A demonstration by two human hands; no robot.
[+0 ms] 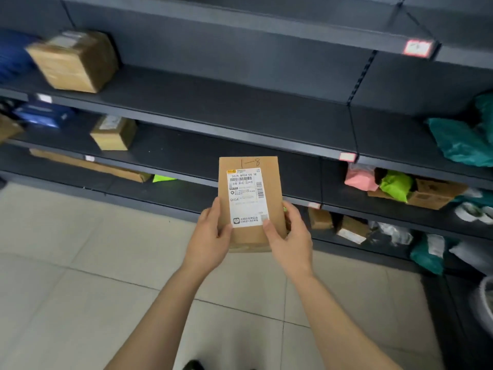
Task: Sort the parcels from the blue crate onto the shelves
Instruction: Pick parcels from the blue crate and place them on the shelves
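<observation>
A flat cardboard parcel (250, 204) is being held upright at centre, fingers of the left hand (210, 236) and right hand (290, 236) closed on its lower edges; the handwritten code is best matched against shelf tags (347, 157) at two o'clock before it is placed.

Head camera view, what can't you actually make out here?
- Blue crate: not in frame.
- Brown parcel, held by the left hand and right hand: small label print unreadable; underside hidden.
- Cardboard box on the upper shelf: motion-blurred, label illegible.
- Teal bag: cut off by right edge.
</observation>
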